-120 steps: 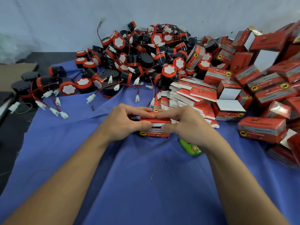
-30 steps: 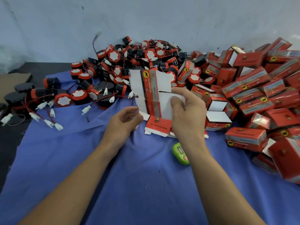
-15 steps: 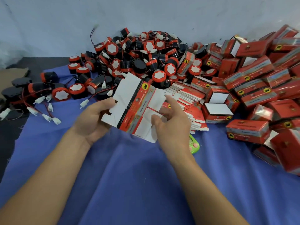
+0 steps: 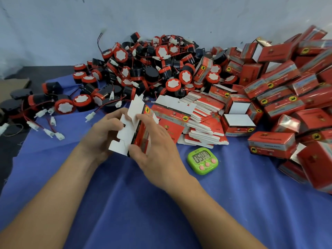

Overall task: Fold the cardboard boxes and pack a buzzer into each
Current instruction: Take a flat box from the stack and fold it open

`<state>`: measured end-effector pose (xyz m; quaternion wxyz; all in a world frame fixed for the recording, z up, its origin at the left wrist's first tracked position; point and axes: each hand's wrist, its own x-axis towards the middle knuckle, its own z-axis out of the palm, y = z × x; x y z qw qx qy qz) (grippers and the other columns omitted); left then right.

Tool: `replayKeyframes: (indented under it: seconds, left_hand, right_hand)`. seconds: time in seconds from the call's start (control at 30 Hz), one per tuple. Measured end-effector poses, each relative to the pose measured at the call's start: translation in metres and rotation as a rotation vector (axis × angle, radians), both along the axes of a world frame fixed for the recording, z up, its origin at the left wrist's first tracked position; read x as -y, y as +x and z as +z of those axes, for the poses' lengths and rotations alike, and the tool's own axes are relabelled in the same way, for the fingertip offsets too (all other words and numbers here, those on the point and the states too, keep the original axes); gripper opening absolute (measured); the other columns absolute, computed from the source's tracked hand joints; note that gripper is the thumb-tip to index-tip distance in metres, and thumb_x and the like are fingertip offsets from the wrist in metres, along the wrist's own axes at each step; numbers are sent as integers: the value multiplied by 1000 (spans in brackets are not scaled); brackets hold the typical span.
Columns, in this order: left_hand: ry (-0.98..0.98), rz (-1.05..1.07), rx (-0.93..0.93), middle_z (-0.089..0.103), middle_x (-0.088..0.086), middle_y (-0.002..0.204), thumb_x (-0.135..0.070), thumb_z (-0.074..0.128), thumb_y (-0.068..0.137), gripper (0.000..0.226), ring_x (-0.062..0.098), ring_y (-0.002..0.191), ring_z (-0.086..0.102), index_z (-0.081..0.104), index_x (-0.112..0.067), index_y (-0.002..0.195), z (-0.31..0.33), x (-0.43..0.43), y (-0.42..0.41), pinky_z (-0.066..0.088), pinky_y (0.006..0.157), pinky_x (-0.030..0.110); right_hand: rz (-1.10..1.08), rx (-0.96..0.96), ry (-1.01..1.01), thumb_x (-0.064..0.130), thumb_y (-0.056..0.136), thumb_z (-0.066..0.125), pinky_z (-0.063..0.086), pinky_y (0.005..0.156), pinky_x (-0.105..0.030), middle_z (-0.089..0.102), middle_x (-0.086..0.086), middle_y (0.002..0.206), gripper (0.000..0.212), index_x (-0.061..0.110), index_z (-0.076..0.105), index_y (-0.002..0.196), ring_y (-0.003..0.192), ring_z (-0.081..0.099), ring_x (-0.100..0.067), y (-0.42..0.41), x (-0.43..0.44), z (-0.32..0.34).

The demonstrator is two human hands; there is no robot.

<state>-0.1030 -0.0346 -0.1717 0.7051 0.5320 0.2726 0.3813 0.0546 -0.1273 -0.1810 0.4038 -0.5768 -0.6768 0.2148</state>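
Note:
A flat red-and-white cardboard box blank (image 4: pixel 132 128) is held upright above the blue cloth, partly bent along a crease. My left hand (image 4: pixel 102 133) grips its white flaps from the left side. My right hand (image 4: pixel 152 141) curls round its red printed panel from the right. A stack of flat box blanks (image 4: pixel 201 119) lies just behind my right hand. A large heap of red-and-black buzzers (image 4: pixel 152 69) with wires and white plugs fills the back middle.
Several folded red boxes (image 4: pixel 280 97) are piled at the right, two with open white tops (image 4: pixel 237 121). A green digital timer (image 4: pixel 203 160) lies right of my right wrist. A blue cloth (image 4: pixel 161 203) covers the table; loose buzzers (image 4: pixel 64 106) sit at the left.
The box blank has turned from lying open and flat between my hands to standing edge-on, bent at a crease. Both hands came closer together.

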Motion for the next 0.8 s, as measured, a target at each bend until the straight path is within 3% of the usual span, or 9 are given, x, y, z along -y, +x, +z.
replayKeyframes:
  seconds: [0.1,0.23,0.37,0.47,0.6,0.73,0.8]
  left_hand:
    - [28,-82,19,64,16,100,-15,55,72,43,32,87,65,56,-10,115,6,7,7,57,73,40]
    - [94,-147,11,68,8,85,-27,68,72,15,22,69,67,65,-19,85,14,15,17,57,57,29]
    - [95,-70,-18,69,14,91,-32,68,69,23,27,73,67,75,-20,88,19,19,24,58,60,32]
    - [112,-69,-33,73,14,91,-23,61,71,27,28,76,68,80,-20,90,21,23,31,59,63,34]
    - [19,-93,68,77,9,94,-17,43,87,39,22,79,75,81,-19,95,21,26,38,60,66,31]
    - [15,-66,112,77,7,99,-20,37,99,43,19,85,73,80,-19,103,17,26,41,59,71,29]
    - [5,38,114,77,8,100,-21,44,94,38,19,86,72,82,-20,98,16,26,46,60,72,30]
  right_hand:
    - [0,-99,30,43,87,71,47,89,-33,56,18,123,57,47,38,133,110,53,-12,4,1,5]
    - [-36,-197,90,44,88,68,55,82,-44,63,15,107,39,43,45,119,99,62,-13,7,4,10]
    - [-71,-255,129,51,87,66,57,77,-37,66,15,106,38,44,46,118,94,67,-9,7,3,10]
    - [-100,-316,144,51,87,69,56,68,-27,68,20,104,40,45,45,119,88,70,-4,9,1,11]
    - [-42,-425,141,41,83,74,60,70,-30,69,16,104,45,45,45,118,86,71,-11,18,-3,15]
    - [30,-475,79,32,76,79,62,81,-40,68,13,117,59,41,44,123,104,71,-15,26,-3,16]
    - [-21,-479,121,28,80,75,63,72,-32,72,12,108,47,35,46,116,88,73,-12,26,-2,15]
